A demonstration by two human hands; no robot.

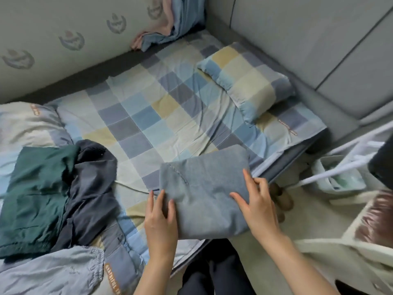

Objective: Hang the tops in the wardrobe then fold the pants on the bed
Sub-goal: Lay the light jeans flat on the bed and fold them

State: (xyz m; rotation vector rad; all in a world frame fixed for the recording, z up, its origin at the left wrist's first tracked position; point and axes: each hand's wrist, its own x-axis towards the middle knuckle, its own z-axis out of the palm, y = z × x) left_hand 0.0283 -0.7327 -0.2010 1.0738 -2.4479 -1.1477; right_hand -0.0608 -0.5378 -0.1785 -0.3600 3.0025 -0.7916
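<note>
1. Head view, near edge of bed (170, 86): folded blue pants (204, 188) lying flat on the checked sheet, a compact rectangle, one corner just over the mattress edge.
2. Left hand (160, 220) at the left side of the bundle, fingers straight and slightly spread, tips resting on the cloth. No pinch.
3. Right hand (258, 201) on the right side, fingers extended and loosely spread, pressing flat on top.
4. Left of the bundle, well apart: green garment (36, 196) lying over a dark navy garment (93, 188), both unfolded. Light blue garment with elastic waist (63, 271) at the near left corner.
5. Farther up the bed: checked pillow (248, 81). White hangers (348, 158) off to the right, beside the bed.
6. Judged step: finishing the fold on the blue pair.
7. To do well: smooth from centre outward with flat palms, square the edges, slide the bundle fully onto the mattress before reaching for the next pair.
8. Risk: bundle slipping off the edge if released as it lies.
</note>
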